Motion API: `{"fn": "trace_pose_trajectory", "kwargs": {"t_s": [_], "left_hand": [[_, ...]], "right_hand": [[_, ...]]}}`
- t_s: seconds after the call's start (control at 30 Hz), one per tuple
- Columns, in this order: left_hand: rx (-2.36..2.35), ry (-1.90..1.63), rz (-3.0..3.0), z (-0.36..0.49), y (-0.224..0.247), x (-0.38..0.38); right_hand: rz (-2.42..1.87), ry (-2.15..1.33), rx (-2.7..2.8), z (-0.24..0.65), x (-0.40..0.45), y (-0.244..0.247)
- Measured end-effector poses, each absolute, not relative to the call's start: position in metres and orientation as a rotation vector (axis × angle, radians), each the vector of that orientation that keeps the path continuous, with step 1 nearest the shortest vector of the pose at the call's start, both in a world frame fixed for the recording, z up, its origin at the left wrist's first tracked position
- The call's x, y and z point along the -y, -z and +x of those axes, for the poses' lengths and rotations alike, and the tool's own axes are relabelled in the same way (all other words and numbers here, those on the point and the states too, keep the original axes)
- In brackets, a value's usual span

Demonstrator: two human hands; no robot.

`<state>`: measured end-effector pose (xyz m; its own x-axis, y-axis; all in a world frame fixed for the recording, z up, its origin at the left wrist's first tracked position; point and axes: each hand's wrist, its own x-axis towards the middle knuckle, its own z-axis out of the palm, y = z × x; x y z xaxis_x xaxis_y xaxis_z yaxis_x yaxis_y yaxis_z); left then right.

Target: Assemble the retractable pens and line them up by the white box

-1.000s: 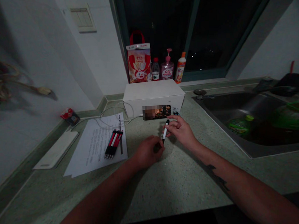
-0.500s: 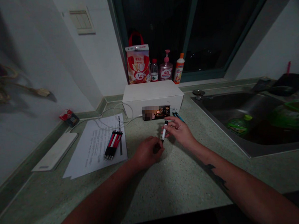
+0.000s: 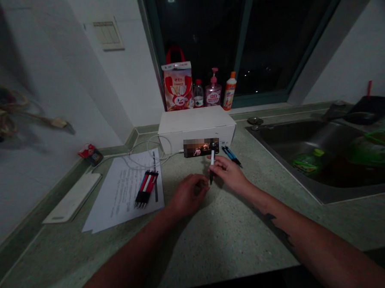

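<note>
My right hand (image 3: 228, 171) grips a pen (image 3: 212, 160) with a white barrel and black ends between thumb and fingers. The pen stands nearly upright, its top in front of the phone (image 3: 192, 148) and its tip pointing down. Just left of that tip is my left hand (image 3: 190, 193), thumb and fingertips curled together in a pinch. Whether something small sits in the pinch is too unclear to make out. Blue and black pens (image 3: 232, 156) lie on the counter beyond my right hand. Several red, white and black pens (image 3: 146, 189) lie side by side on printed sheets (image 3: 120, 195) to the left.
A white box (image 3: 196, 120) stands behind the phone, with a white cable (image 3: 149, 142) beside it. Bottles (image 3: 213, 91) and a red bag (image 3: 178, 86) stand by the window. The sink (image 3: 285, 156) is at right. A white slab (image 3: 72, 197) lies at the left edge.
My left fingertips have come slightly away from the pen's lower end, where a black tip now shows. My right hand has shifted a little lower on the pen, uncovering more of the blue pens.
</note>
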<state>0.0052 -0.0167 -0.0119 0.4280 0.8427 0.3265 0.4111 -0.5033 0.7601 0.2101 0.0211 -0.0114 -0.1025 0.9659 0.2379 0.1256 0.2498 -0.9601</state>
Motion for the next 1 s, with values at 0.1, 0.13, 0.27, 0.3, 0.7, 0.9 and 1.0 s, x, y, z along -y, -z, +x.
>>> {"fn": "trace_pose_trajectory", "kwargs": {"t_s": [0.1,0.13,0.27,0.3,0.7,0.9,1.0], "left_hand": [[-1.071,-0.951,2.086,0.004,0.015,0.016],[-1.076,-0.942,2.087,0.004,0.015,0.016],[-1.074,-0.923,2.091,0.003,0.015,0.015],[-1.080,-0.918,2.086,0.002,0.014,0.015],[-1.091,-0.913,2.113,0.001,0.016,0.013],[-1.117,-0.932,2.103,0.000,0.016,0.013],[-1.204,-0.933,2.122,-0.002,0.011,0.010]], "right_hand": [[-1.442,-0.523,1.555,0.240,-0.031,0.001],[-1.592,-0.381,1.604,0.251,-0.033,-0.003],[-2.044,-0.103,1.691,0.286,-0.042,-0.011],[-2.113,-0.087,1.691,0.290,-0.044,-0.011],[-2.324,-0.151,1.763,0.296,-0.048,-0.003],[-2.282,-0.202,1.776,0.291,-0.048,-0.004],[-2.258,-0.195,1.775,0.289,-0.048,-0.005]]}}
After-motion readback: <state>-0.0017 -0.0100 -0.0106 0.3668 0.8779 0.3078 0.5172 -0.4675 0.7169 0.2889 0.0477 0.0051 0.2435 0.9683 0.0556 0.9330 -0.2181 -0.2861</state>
